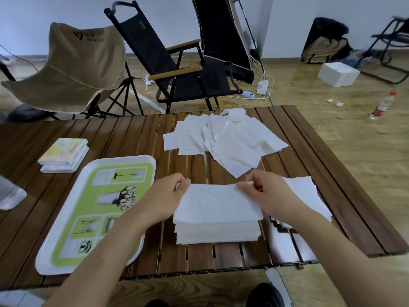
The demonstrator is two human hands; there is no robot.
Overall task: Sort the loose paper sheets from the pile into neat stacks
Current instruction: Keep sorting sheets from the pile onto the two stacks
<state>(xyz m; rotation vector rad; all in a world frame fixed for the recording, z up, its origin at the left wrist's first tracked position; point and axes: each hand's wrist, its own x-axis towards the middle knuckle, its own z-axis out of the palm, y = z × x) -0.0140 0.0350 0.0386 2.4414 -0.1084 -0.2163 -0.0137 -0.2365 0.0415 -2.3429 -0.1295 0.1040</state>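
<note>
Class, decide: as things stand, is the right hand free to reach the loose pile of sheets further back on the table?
Probably not yet: the right hand and left hand both pinch a sheet over the neat stack. Bare table lies before the loose pile.

We see a slatted wooden table (345,173). At its centre near us sits a neat stack (218,231) of white sheets; at 12 o'clock from it lies the loose pile (223,140), at 3 o'clock a second stack (309,196), at 9 o'clock a green-and-white tray (97,213), and at 10 o'clock some booklets (64,155).
</note>
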